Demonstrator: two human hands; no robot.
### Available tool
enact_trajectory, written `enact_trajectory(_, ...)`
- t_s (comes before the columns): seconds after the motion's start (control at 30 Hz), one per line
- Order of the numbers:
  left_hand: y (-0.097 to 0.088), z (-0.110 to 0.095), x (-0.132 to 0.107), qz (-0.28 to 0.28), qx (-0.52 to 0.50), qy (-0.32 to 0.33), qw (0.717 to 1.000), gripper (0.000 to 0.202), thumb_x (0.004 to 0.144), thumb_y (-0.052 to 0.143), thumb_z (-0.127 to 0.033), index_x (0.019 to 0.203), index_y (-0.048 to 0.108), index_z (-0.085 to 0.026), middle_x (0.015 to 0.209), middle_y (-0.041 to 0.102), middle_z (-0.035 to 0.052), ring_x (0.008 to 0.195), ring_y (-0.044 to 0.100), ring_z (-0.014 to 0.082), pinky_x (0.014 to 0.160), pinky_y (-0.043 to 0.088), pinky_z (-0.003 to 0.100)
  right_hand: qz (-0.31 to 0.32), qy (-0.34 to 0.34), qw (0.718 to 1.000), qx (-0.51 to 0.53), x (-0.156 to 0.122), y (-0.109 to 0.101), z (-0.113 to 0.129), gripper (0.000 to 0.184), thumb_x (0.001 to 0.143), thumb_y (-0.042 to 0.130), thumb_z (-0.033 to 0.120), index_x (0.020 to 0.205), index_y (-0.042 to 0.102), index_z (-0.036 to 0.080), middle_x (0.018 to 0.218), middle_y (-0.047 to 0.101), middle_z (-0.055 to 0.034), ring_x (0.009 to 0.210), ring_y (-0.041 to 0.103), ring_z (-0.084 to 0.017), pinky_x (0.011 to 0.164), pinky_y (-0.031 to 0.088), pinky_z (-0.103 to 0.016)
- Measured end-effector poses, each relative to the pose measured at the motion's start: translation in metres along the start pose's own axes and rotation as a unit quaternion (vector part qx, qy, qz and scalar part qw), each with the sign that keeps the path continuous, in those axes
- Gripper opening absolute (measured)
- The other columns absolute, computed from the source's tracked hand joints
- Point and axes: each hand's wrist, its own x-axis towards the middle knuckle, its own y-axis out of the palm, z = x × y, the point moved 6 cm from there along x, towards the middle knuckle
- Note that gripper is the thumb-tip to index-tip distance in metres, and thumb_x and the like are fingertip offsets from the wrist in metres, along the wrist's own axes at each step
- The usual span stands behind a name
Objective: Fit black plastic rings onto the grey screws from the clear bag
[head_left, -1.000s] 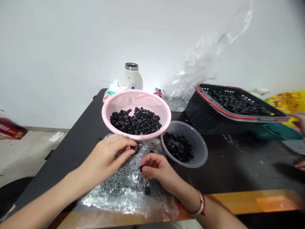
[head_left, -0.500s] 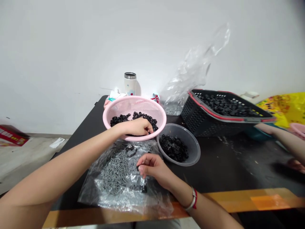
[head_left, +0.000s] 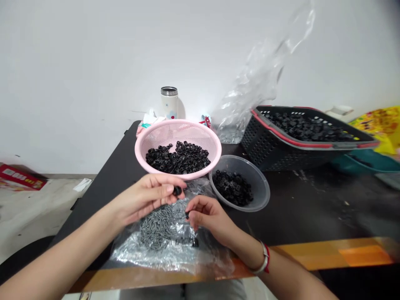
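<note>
Just under the hands, over a clear plastic bag of screws point(head_left: 131, 250), the left hand point(head_left: 143, 196) is pinching a small black fitting point(head_left: 177, 191) steadily at the fingertips, the right hand point(head_left: 209, 214) is holding a second black fitting point(head_left: 187, 215) in a narrow grip, and a pink colander point(head_left: 137, 152) is sitting just ahead.

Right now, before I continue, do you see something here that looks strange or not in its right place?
Yes: the dark plastic basket with red trim sits tilted, not flat, with its near rim leaning out above a teal tub. This looks odd because the black pieces inside could slide.
</note>
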Motion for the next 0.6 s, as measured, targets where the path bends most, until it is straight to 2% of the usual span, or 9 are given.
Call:
enact_trajectory(0.13,-0.008,0.037,-0.011,-0.033,-0.084,-0.058,0.994,0.026,0.07,0.085,-0.022,0.094,0.078,-0.014,0.086,0.077,0.0078,0.071,0.071,0.009,0.07,0.057,0.012,-0.01,-0.017,1.0,0.005,-0.002,0.0,0.003,0.033,0.074,0.081,0.041,0.085,0.062,0.016,0.066,0.064,0.0013,0.052,0.055,-0.007,0.051,0.046,-0.018)
enact_trajectory(0.23,-0.014,0.052,-0.009,-0.062,-0.113,-0.074,0.989,0.031,0.067,0.087,-0.02,0.096,0.078,-0.012,0.082,0.078,0.0096,0.072,0.073,0.0112,0.069,0.058,0.011,-0.033,-0.052,0.998,0.0,-0.003,-0.004,0.007,0.029,0.074,0.08,0.037,0.084,0.062,0.017,0.067,0.061,0.0024,0.053,0.054,-0.007,0.052,0.047,-0.018)
enact_trajectory(0.43,-0.015,0.065,-0.011,-0.104,-0.138,-0.094,0.98,0.031,0.062,0.089,-0.016,0.092,0.079,-0.014,0.078,0.078,0.0066,0.071,0.074,0.0126,0.068,0.058,0.012,-0.043,-0.12,0.988,-0.086,-0.006,-0.005,0.014,0.018,0.08,0.075,0.03,0.09,0.065,0.02,0.075,0.059,0.0022,0.06,0.055,-0.007,0.054,0.047,-0.017)
enact_trajectory(0.6,-0.013,0.071,-0.012,-0.119,-0.118,-0.108,0.98,0.032,0.057,0.092,-0.018,0.086,0.079,-0.016,0.078,0.077,0.0036,0.066,0.073,0.0111,0.056,0.055,0.009,-0.071,-0.207,0.949,-0.229,-0.013,-0.003,0.023,0.012,0.083,0.072,0.02,0.094,0.067,0.02,0.08,0.065,0.0001,0.068,0.059,-0.009,0.06,0.049,-0.017)
